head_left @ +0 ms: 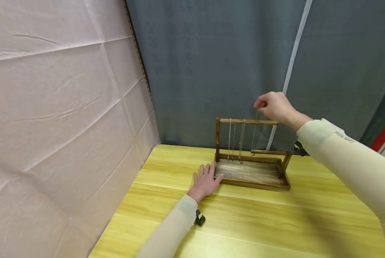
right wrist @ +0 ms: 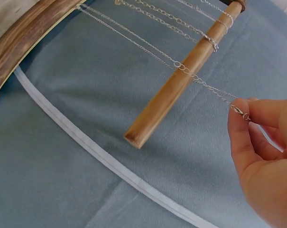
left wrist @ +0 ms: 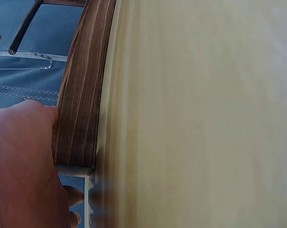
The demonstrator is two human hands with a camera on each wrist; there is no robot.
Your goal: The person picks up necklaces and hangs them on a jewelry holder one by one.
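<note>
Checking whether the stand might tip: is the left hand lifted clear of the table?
No, the left hand lies flat on the table, its fingers against the corner of the wooden stand.

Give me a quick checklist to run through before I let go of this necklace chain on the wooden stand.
1. Chain draped over the top rod: ok.
2. Right hand pinching the clasp end: ok.
3. Left hand resting flat against the stand's tray, steadying it: ok.
4. Chain kept apart from the other chains on the rod: ok, a gap shows.
5. Enough rod beyond the chain toward the free end: ok.
6. Both chain ends hanging evenly: cannot tell.
</note>
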